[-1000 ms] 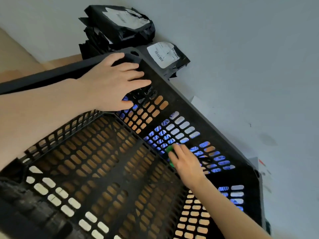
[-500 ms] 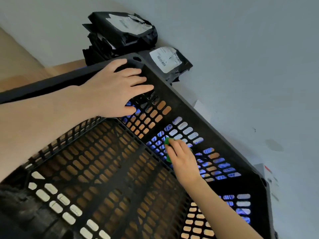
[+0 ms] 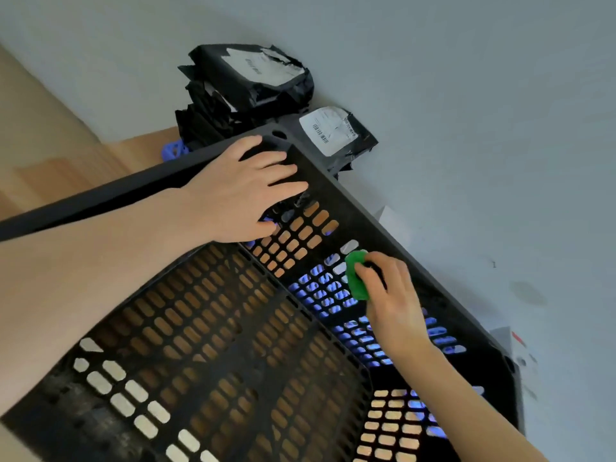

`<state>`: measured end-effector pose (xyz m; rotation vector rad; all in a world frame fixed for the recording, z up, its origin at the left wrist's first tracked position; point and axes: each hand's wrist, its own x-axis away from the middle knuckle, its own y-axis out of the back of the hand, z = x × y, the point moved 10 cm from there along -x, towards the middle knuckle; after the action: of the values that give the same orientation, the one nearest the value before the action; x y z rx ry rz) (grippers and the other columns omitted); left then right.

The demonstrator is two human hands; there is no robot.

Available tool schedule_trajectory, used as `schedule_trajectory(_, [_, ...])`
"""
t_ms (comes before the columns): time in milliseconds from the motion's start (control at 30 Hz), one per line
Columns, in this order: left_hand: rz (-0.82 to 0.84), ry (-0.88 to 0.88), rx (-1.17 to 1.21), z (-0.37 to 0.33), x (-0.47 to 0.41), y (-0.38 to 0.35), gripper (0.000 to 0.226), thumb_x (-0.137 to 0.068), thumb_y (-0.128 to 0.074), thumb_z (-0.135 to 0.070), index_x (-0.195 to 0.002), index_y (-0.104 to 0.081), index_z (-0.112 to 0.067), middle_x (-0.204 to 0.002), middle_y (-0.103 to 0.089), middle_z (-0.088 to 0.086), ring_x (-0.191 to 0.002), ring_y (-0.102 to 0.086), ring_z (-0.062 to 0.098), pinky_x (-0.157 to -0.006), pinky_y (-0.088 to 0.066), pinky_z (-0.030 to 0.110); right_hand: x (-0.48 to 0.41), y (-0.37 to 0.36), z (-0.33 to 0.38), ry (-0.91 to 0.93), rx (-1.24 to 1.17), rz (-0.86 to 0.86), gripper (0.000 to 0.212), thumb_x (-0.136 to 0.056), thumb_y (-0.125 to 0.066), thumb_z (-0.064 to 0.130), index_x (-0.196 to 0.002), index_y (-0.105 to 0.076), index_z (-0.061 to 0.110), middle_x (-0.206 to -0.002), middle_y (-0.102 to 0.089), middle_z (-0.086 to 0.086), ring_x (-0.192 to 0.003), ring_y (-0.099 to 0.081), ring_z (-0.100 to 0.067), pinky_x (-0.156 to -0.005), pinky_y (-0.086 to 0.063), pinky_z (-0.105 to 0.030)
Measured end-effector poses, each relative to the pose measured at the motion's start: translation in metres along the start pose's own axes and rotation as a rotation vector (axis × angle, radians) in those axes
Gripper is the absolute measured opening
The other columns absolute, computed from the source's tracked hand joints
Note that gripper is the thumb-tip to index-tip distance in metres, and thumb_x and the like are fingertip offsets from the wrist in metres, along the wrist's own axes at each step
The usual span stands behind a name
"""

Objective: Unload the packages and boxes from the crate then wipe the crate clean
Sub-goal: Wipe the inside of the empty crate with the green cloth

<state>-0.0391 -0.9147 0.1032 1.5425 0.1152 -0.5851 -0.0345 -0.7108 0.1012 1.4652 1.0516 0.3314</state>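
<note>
A black plastic crate [image 3: 233, 355] fills the lower two thirds of the frame, tipped so its open inside faces the viewer. Its floor and walls are a lattice of slots; nothing lies inside it. It looks rigid and light for its bulk — a judgement from the thin, perforated walls — and the solid rim band along the top edge seems the surest place to hold it, since the slotted panels offer little for a palm.

The left hand [image 3: 240, 191], at upper centre, is spread flat with fingers extended, pressing down on the crate's far corner rim to steady it. The right hand [image 3: 390, 301], at centre right, is closed around a small green cloth [image 3: 356, 273], pinching it against the inner face of the right-hand wall just below the rim. The cloth looks soft and bunched, likely to snag in the slots.

Beyond the crate's far corner, at upper centre, black packages [image 3: 250, 85] with white labels lie piled against a pale wall — another labelled package [image 3: 336, 135] sits just behind the rim. Tan flooring shows at upper left.
</note>
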Motion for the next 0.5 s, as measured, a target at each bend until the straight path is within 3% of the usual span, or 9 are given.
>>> schedule_trajectory(100, [-0.002, 0.010, -0.006, 0.000, 0.001, -0.001, 0.076, -0.079, -0.066, -0.051, -0.147, -0.042, -0.025, -0.148, -0.047, 0.006, -0.141, -0.038, 0.025, -0.115, -0.008, 0.044, -0.011, 0.029, -0.010, -0.076, -0.017, -0.176, 0.038, -0.074, -0.060, -0.014, -0.111, -0.065, -0.005, -0.122, -0.046, -0.014, -0.105, -0.048, -0.030, -0.090, -0.045, -0.036])
schedule_trajectory(200, [-0.024, 0.009, 0.002, 0.000, 0.000, 0.003, 0.075, -0.076, -0.069, -0.048, -0.144, -0.048, -0.022, -0.144, -0.051, 0.009, -0.138, -0.043, 0.028, -0.114, -0.011, 0.045, -0.019, 0.001, -0.005, -0.138, -0.059, -0.153, 0.029, -0.087, -0.055, 0.001, -0.115, -0.064, 0.002, -0.123, -0.053, -0.005, -0.112, -0.047, -0.015, -0.098, -0.043, -0.031])
schedule_trajectory(300, [-0.021, 0.019, 0.016, 0.001, -0.001, 0.003, 0.074, -0.078, -0.068, -0.046, -0.144, -0.047, -0.021, -0.145, -0.050, 0.009, -0.139, -0.041, 0.027, -0.116, -0.016, 0.047, -0.020, -0.054, 0.034, 0.057, -0.009, -0.035, 0.026, -0.082, -0.062, -0.009, -0.107, -0.066, -0.004, -0.115, -0.062, -0.019, -0.107, -0.051, -0.027, -0.097, -0.044, -0.034])
schedule_trajectory(500, [0.031, 0.014, 0.010, 0.001, -0.001, -0.001, 0.072, -0.081, -0.065, -0.046, -0.145, -0.045, -0.021, -0.148, -0.046, 0.008, -0.141, -0.038, 0.026, -0.117, -0.023, 0.051, -0.003, -0.124, 0.066, 0.318, 0.066, 0.184, 0.018, -0.081, -0.057, 0.004, -0.096, -0.067, 0.004, -0.108, -0.065, -0.013, -0.099, -0.061, -0.027, -0.091, -0.050, -0.033])
